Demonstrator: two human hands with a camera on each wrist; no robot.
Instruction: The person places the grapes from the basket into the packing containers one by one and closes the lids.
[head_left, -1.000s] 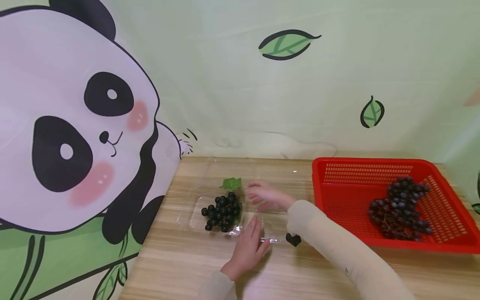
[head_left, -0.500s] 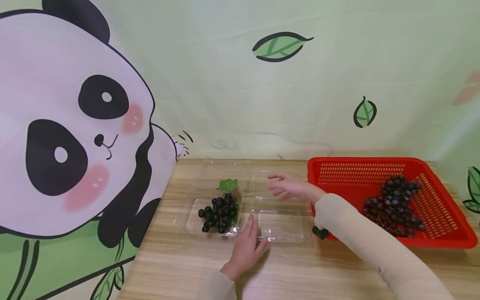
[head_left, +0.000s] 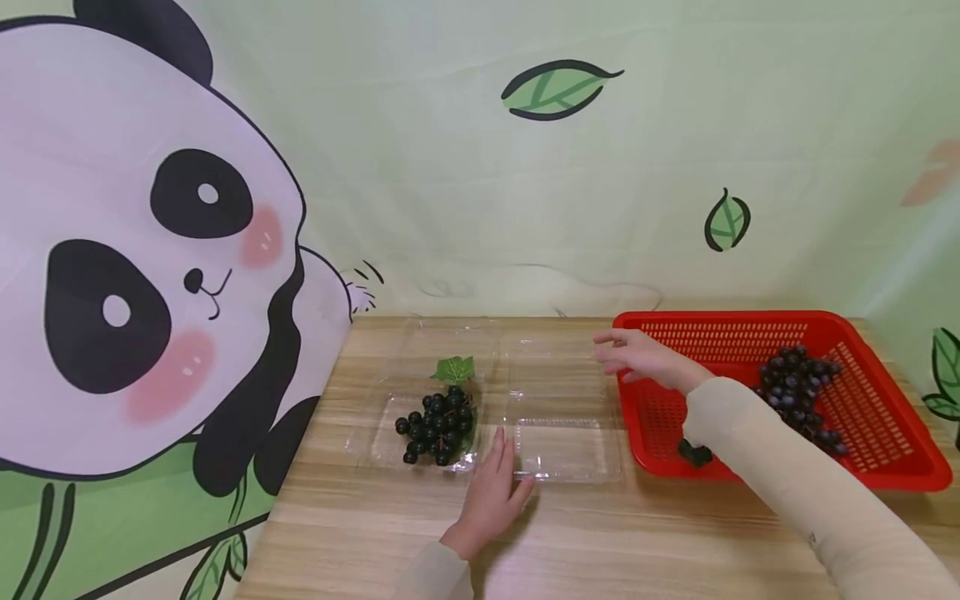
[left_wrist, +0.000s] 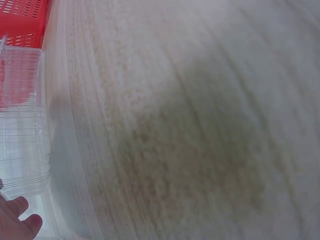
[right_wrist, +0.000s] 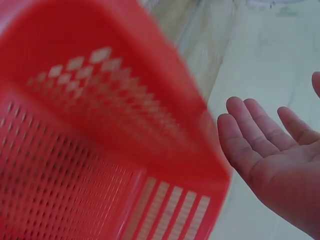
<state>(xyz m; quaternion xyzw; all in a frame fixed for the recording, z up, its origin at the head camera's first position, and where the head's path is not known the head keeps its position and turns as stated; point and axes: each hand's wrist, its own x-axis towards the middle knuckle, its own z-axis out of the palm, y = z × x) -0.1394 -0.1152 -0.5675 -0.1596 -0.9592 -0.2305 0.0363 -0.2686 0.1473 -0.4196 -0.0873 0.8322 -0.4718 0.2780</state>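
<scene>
My left hand (head_left: 491, 497) rests with straight fingers at the near side of the clear plastic boxes, between the left and right ones. A bunch of dark grapes (head_left: 437, 423) lies in the left clear box (head_left: 386, 454), with a green leaf (head_left: 454, 368) just behind it. The right clear box (head_left: 562, 450) holds nothing, its lid folded back. Over the left rim of the red basket (head_left: 652, 467) hangs my right hand (head_left: 645, 358), fingers spread and nothing in them. In the right wrist view its palm is bare. More dark grapes (head_left: 798, 392) lie in the basket's right half, partly behind the sleeve.
The wooden table (head_left: 360, 533) runs back to a pale green cloth backdrop (head_left: 420, 167) with a printed panda. Stacked clear boxes (left_wrist: 22, 135) show beside the red basket in the left wrist view.
My right hand has moved right, from beside the leaf to over the basket's left rim. The left hand has stayed by the boxes, and the head view has shifted slightly.
</scene>
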